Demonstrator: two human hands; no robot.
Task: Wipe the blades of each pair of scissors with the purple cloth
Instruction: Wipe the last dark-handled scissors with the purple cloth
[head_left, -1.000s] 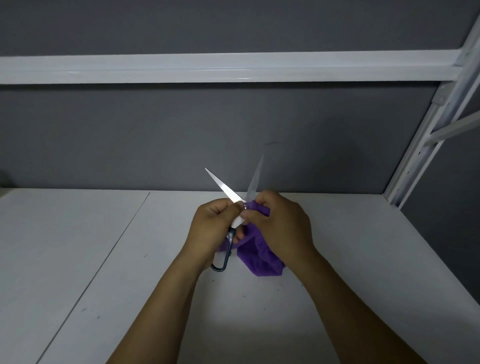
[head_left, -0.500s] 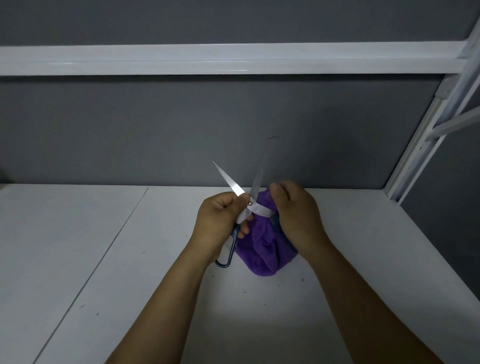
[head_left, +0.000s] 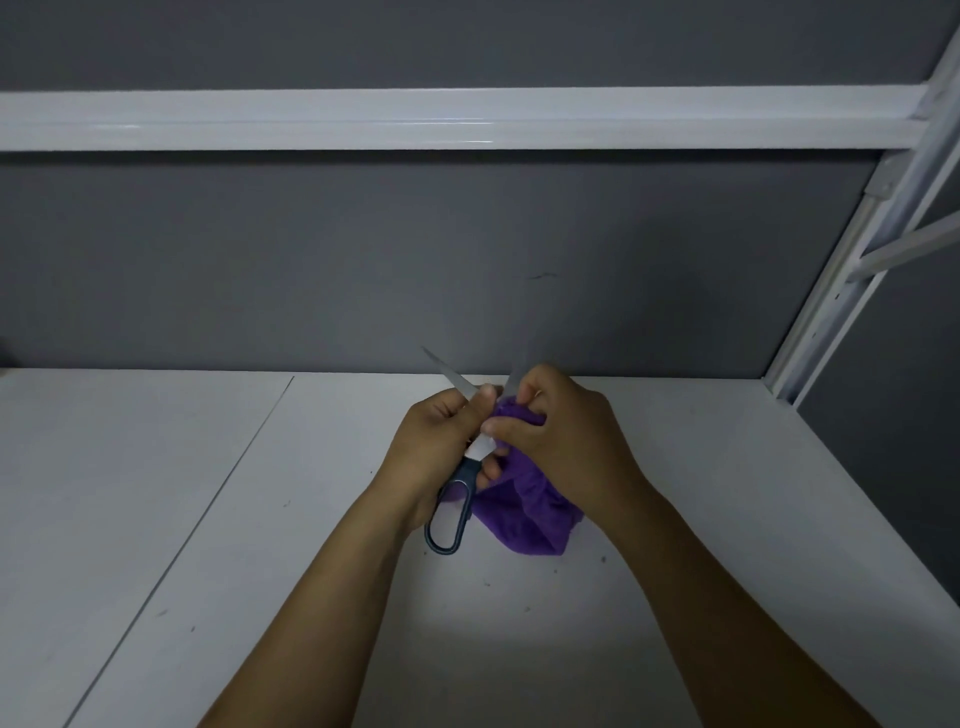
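Head view, looking forward and down, close above white table (head_left: 218, 519)

Readable text: none from where I stand.
Scissors (head_left: 469, 467): no brand or number legible on the blades or the handle.
Cloth (head_left: 519, 525): no tag or print legible.
Rail (head_left: 467, 117): no label or sign legible.
Table (head_left: 208, 519): only small dark specks, nothing that reads as writing.
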